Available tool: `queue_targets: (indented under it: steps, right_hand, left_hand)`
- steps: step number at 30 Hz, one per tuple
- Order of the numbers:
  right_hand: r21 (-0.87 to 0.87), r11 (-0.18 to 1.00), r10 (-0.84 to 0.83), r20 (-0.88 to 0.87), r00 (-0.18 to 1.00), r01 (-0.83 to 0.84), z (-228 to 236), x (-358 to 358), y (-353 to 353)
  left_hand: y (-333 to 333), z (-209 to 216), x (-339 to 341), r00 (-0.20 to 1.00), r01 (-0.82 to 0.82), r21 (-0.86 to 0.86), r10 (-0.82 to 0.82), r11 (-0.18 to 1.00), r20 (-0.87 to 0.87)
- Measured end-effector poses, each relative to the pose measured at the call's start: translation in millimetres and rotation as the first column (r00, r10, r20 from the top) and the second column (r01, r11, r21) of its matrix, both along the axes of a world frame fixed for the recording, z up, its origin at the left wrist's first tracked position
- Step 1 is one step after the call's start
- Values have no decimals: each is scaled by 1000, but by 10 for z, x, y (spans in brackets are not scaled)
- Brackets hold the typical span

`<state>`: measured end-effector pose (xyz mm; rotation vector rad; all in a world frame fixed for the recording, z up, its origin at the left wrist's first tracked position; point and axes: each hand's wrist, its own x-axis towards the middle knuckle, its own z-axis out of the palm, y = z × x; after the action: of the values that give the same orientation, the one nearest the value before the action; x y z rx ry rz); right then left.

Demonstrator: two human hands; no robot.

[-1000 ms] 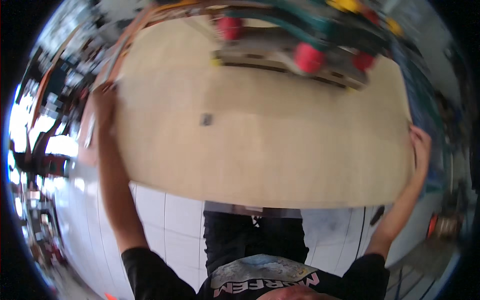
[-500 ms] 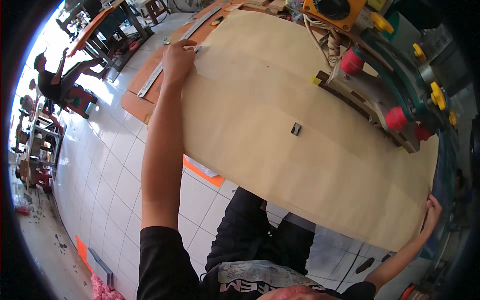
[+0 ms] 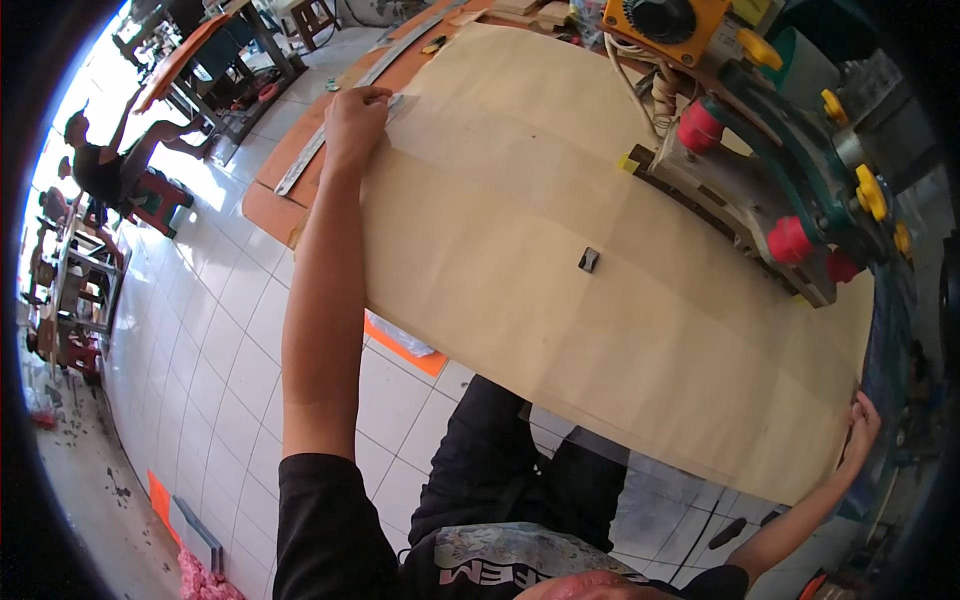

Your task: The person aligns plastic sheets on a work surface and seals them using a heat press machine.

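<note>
A large sheet of tan paper [image 3: 480, 220] spreads over the table in front of me, with faint creases across it. My left hand [image 3: 357, 125] is closed at its far left edge, fingertips pinching the edge near a shiny see-through patch. Down at the right end, my right hand [image 3: 863, 430] has its fingers curled round the sheet's edge. A small dark pencil sharpener [image 3: 589, 260] lies on the paper, touched by neither hand. Just left of my left hand, a long metal ruler [image 3: 300, 165] rests on the orange-brown tabletop [image 3: 270, 205].
A green machine [image 3: 760, 190] with red and yellow knobs stands over the sheet's right part. An orange and black device [image 3: 665, 20] and a coiled cable [image 3: 664, 95] sit behind it. At far left a person [image 3: 100, 170] sits on a red stool [image 3: 158, 200].
The fingers of my left hand have curled in more at the paper's edge. My right hand stays at the right edge. The seated person's arm has risen.
</note>
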<state>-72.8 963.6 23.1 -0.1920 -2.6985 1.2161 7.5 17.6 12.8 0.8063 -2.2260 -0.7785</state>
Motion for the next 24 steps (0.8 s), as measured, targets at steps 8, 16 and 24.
queue_targets:
  steps: [8,16,24]
  right_hand:
    - [2,1000,-4,-76,997,5,-65,2,-8]
    - [90,996,26,-79,997,-19,4,67,-244]
    - [66,997,36,-77,996,-31,61,104,-347]
  left_hand:
    - [-1,22,8,999,10,-63,-8,998,30]
    - [11,33,22,998,-10,-100,16,995,62]
    - [54,36,17,998,52,-155,-47,987,37]
